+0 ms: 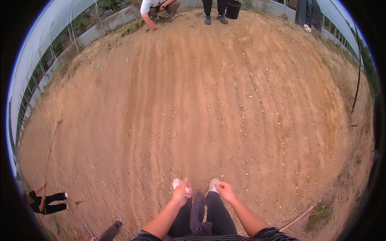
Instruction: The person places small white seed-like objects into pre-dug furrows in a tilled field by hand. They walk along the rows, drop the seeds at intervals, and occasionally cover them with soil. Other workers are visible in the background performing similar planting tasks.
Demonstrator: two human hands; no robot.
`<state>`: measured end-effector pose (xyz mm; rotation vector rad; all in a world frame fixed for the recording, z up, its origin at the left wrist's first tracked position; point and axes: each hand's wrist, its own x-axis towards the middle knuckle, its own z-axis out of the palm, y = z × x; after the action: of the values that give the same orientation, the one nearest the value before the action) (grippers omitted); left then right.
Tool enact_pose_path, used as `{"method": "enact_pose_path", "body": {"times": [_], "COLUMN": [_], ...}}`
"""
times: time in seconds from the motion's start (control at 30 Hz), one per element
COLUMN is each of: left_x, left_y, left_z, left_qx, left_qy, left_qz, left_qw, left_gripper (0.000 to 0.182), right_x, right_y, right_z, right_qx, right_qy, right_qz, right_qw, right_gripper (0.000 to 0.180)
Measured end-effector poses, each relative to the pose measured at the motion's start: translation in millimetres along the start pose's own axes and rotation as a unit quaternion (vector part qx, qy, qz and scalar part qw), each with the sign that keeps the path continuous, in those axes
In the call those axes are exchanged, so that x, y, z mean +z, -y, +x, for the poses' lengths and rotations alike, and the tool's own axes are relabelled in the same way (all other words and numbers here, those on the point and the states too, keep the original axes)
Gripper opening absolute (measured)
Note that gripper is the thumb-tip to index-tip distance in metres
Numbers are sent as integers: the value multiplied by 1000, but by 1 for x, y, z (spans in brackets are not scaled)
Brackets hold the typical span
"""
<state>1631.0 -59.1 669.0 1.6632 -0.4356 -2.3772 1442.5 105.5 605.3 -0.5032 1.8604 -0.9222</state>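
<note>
My left hand is in front of my left shoe, its fingers curled around small whitish pieces that look like cloves or seeds. My right hand hovers by my right shoe with thumb and fingertips drawn together. Whether something tiny sits in that pinch cannot be made out. Below both hands lies tilled brown soil with shallow parallel furrows. Small white pieces are strung along the furrows to the right. A dark cloth hangs between my legs.
One person crouches at the far end, a hand to the soil; another stands beside a black bucket. A person at left holds a long-handled hoe. Another hoe is at lower left. A pale stick lies at lower right.
</note>
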Motion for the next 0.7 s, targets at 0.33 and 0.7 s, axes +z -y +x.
{"method": "enact_pose_path", "body": {"times": [0.33,0.7], "left_x": [-8,-91], "left_y": [56,92], "left_z": [142,315], "left_qx": [2,-142], "left_qy": [21,104], "left_qz": [48,-182], "left_qw": [999,967], "left_gripper": [41,37], "right_x": [-21,12], "right_y": [-170,-437], "right_z": [109,329], "right_qx": [88,76], "right_qy": [-93,-114], "right_qz": [-105,-292], "right_qw": [986,947], "right_gripper": [18,18]}}
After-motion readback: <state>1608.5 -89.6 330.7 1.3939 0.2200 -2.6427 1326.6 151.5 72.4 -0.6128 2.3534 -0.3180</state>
